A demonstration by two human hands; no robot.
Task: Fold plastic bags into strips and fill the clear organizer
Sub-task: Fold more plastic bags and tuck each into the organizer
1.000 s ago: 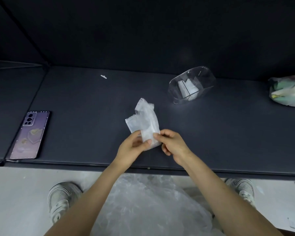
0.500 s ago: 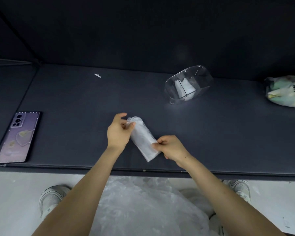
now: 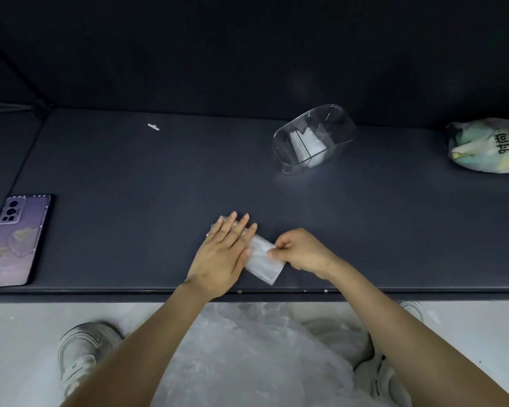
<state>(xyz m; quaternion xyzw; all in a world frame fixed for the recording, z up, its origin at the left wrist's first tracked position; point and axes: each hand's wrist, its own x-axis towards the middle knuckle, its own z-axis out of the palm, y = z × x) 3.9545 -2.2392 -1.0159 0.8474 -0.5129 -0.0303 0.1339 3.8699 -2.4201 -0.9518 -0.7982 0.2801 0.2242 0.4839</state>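
Fingers (image 3: 235, 227) of the left hand (image 3: 221, 257) are lying straight, pressing the folded plastic bag (image 3: 262, 261) flat on the dark table (image 3: 130, 186), while the right hand (image 3: 301, 251) is pinching its near end. The clear organizer (image 3: 313, 139) is sitting well behind.

The person's arms (image 3: 135, 348) are bare, and the pale grey chunky trainers show as a left trainer (image 3: 81, 355) at lower left and a right trainer (image 3: 412, 309) toe at lower right.

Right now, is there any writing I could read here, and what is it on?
"时尚": dark characters, turned sideways, on the printed bag at far right.
left shoe: a small mark, too blurred to read.
phone: tiny print by the cameras, too small to read.
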